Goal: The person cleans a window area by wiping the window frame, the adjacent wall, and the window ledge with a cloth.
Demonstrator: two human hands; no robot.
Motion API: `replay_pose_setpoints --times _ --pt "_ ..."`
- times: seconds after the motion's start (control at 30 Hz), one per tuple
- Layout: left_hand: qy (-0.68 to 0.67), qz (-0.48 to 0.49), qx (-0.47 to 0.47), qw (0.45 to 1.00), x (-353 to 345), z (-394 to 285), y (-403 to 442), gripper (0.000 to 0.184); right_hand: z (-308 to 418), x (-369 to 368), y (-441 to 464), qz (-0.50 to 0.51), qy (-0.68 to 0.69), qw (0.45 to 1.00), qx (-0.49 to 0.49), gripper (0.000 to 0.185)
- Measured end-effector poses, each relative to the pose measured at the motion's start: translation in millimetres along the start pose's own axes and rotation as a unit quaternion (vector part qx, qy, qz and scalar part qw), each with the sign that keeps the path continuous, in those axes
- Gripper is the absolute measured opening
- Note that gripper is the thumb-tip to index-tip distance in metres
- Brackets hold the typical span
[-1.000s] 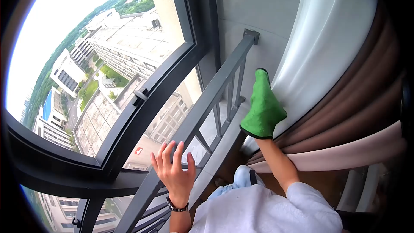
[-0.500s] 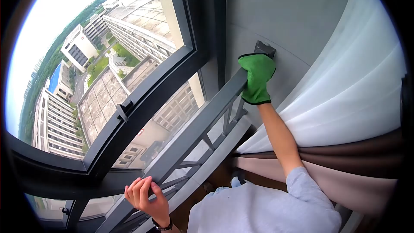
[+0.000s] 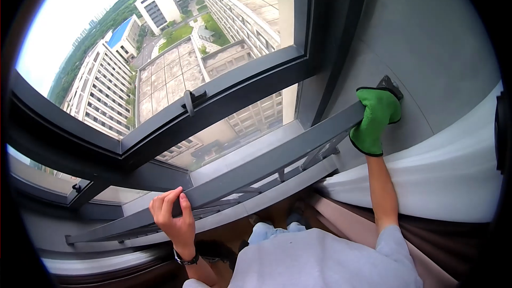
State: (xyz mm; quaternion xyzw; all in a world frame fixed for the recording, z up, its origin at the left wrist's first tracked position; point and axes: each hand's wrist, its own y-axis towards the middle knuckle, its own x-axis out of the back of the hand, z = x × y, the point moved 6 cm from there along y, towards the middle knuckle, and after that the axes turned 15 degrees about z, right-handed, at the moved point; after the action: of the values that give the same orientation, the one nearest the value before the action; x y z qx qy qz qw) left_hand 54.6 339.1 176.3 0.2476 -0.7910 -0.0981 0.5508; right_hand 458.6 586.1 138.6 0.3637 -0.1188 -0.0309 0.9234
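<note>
A grey metal railing (image 3: 277, 154) runs slantwise in front of the window, its right end meeting a dark bracket (image 3: 388, 85) on the wall. My right hand (image 3: 380, 117) is inside a green mitt with black edging, which wraps round the rail beside that bracket. The mitt hides its fingers. My left hand (image 3: 175, 221) is bare and sits at the lower left stretch of the rail. Its fingers are bent loosely, with the thumb apart from them. A dark watch or bracelet (image 3: 186, 259) circles the left wrist.
A dark-framed window with a handle (image 3: 189, 102) stands beyond the railing, with buildings (image 3: 168, 77) far below outside. White curtain (image 3: 437, 181) and brown curtain (image 3: 426, 250) hang at the right. A grey wall (image 3: 426, 42) rises behind the bracket.
The view has turned, so the window and railing appear further right and the rail lies flatter. The mitted right hand stays by the bracket; the left hand stays at the rail.
</note>
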Motion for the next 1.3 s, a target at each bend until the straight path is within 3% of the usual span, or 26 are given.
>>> replay_pose_setpoints --times 0.27,0.57,0.77,0.87,0.9,0.93,1.0,1.13,1.2,1.3 --pt "-0.006 0.008 0.020 1.000 14.5 38.1 7.4 0.013 26.7 -83.9 -53.2 0.170 0.097 0.971 -0.134 0.022" --pt "-0.024 0.004 -0.062 0.998 14.1 38.0 4.5 0.015 51.8 -99.9 -17.9 0.178 0.300 0.878 -0.329 0.023" --pt "-0.104 0.015 -0.106 0.989 18.8 41.6 1.7 0.016 79.7 -167.6 26.4 0.269 0.312 0.838 -0.359 0.024" --pt "-0.178 0.009 -0.124 0.976 42.0 62.1 -9.0 0.015 57.6 -243.2 25.8 0.465 0.190 0.831 -0.239 0.017" --pt "-0.145 -0.005 -0.106 0.984 52.1 72.5 -14.5 0.014 83.7 -276.4 26.9 0.572 0.077 0.817 -0.002 0.013" --pt "-0.142 -0.009 -0.102 0.985 59.6 86.2 -17.8 0.014 111.3 -308.1 11.3 0.630 -0.042 0.738 0.236 0.011" --pt "-0.067 -0.038 -0.045 0.996 74.0 118.9 -24.6 0.015 114.8 -372.1 -29.5 0.747 -0.175 0.560 0.312 0.023" --pt "-0.119 -0.060 -0.002 0.991 79.3 150.0 -27.3 0.013 131.7 -449.4 -53.1 0.779 -0.093 0.532 0.320 0.027" --pt "-0.106 -0.053 -0.034 0.992 82.3 148.3 -25.1 0.014 127.5 -487.3 -64.0 0.764 -0.132 0.528 0.346 0.029" --pt "-0.106 -0.059 0.004 0.993 81.7 150.5 -27.0 0.013 119.4 -515.0 -85.2 0.759 -0.171 0.523 0.347 0.024"
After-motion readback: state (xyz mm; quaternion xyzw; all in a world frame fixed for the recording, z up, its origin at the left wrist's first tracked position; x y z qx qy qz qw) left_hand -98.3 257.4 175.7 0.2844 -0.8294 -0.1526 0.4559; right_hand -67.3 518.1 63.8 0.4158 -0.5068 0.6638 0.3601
